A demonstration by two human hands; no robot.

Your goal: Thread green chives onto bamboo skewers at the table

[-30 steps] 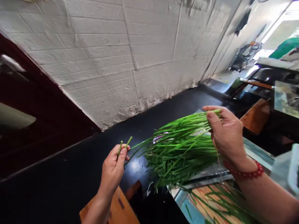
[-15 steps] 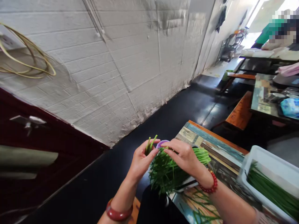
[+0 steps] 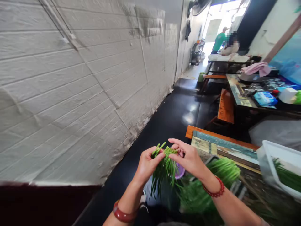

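Observation:
My left hand (image 3: 149, 163) is closed on a small bunch of chives (image 3: 162, 172), the cut stem ends up at the thumb and the thin leaves hanging down. At the fanned stem ends, my right hand (image 3: 189, 157) has its index finger stretched out and its thumb apart from it, the thumb touching or very near the stalks. A purple round container (image 3: 180, 171) shows partly behind the bunch. Under my right wrist lies a larger heap of chives (image 3: 225, 169) in a dark-edged tray, its near part blurred.
A white plastic bin (image 3: 268, 163) with more chives stands on the wood-patterned table (image 3: 202, 144) at the right. Beyond are an orange bench (image 3: 226, 106) and another table with a blue packet (image 3: 265, 99). A white wall (image 3: 94, 94) runs along the left. Two people are far back.
The view has swung to the right. More chives now hang from my left hand, and my right hand has come away from the heap, its fingers spread beside the stems.

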